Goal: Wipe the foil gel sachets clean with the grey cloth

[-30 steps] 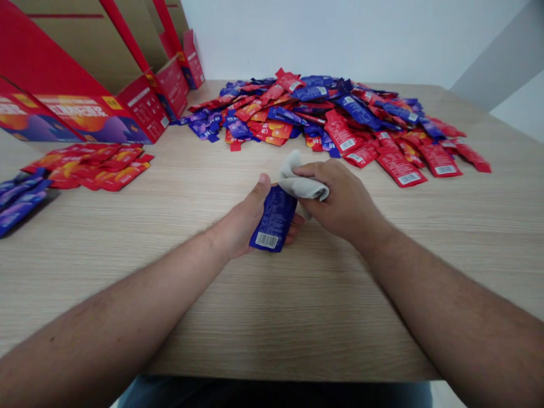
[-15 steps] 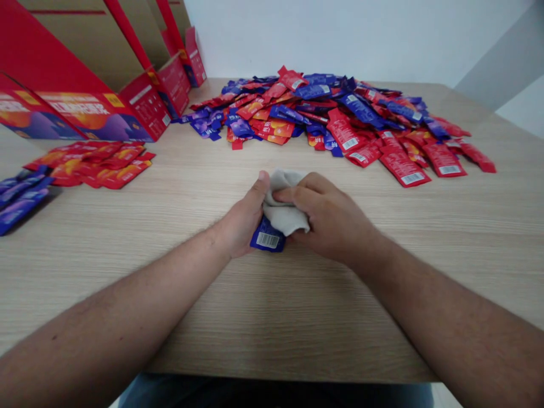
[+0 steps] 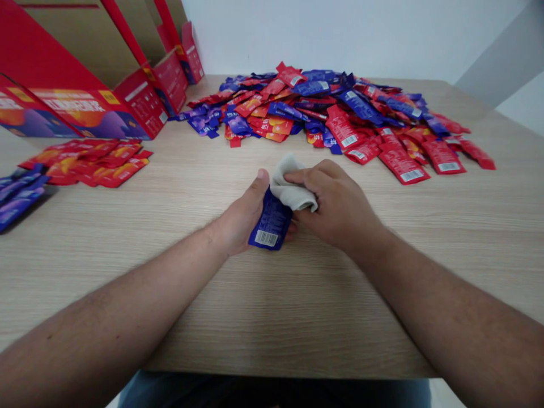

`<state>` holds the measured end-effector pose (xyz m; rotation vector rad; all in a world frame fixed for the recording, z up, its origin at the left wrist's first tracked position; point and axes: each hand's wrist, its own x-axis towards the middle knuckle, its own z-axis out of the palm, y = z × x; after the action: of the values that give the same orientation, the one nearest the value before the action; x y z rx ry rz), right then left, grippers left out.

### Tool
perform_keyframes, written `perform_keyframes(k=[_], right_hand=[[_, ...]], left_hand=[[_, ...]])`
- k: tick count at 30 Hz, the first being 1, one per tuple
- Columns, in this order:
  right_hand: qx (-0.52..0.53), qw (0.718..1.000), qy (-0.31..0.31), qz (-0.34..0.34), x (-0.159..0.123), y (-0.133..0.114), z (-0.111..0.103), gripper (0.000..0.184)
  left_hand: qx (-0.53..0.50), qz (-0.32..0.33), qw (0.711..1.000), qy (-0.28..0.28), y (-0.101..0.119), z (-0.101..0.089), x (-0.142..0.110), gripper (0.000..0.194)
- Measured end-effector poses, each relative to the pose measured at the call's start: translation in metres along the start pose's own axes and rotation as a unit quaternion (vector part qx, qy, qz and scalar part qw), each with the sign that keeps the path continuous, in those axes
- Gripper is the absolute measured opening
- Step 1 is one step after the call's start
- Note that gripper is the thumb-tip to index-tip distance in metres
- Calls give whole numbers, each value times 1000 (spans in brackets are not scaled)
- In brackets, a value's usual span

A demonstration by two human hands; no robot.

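Observation:
My left hand [image 3: 246, 218] is closed around a small blue sachet [image 3: 272, 221], its barcode end towards me and the thumb along its upper left edge. Fingertips of that hand show beneath the sachet's right side. A crumpled pale grey cloth [image 3: 293, 187] is gripped by my right hand [image 3: 335, 207], with a finger pressing into its folds. The cloth lies against the far end of the sachet and covers that part. Both hands are held over the middle of the table.
A wide heap of red and blue sachets [image 3: 314, 107] lies at the back. On the left are red sachets [image 3: 102, 161] in overlapping rows and blue sachets [image 3: 21, 198]. Behind them stand open red cardboard boxes [image 3: 144, 107]. The wooden table [image 3: 272, 317] ends close to me.
The cloth and my right hand have moved up towards the sachet's far end, so more of its blue face shows. My left hand keeps its hold in nearly the same place.

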<state>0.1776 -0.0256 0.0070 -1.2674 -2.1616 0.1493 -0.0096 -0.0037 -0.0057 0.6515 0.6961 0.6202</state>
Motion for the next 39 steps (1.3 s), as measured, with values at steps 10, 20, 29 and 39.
perform_keyframes(k=[10,20,29,39], right_hand=[[7,999,-29,-16,0,0,-1,46],[11,995,-94,-31,-2,-4,-1,45],[15,1000,15,-18,6,17,-5,39],[15,999,-42,4,4,15,0,39]], left_hand=[[-3,18,1000,19,2,3,1,81],[-23,16,999,23,7,10,3,85],[26,4,999,18,3,-4,0,75],[0,23,998,58,8,-1,3,74]])
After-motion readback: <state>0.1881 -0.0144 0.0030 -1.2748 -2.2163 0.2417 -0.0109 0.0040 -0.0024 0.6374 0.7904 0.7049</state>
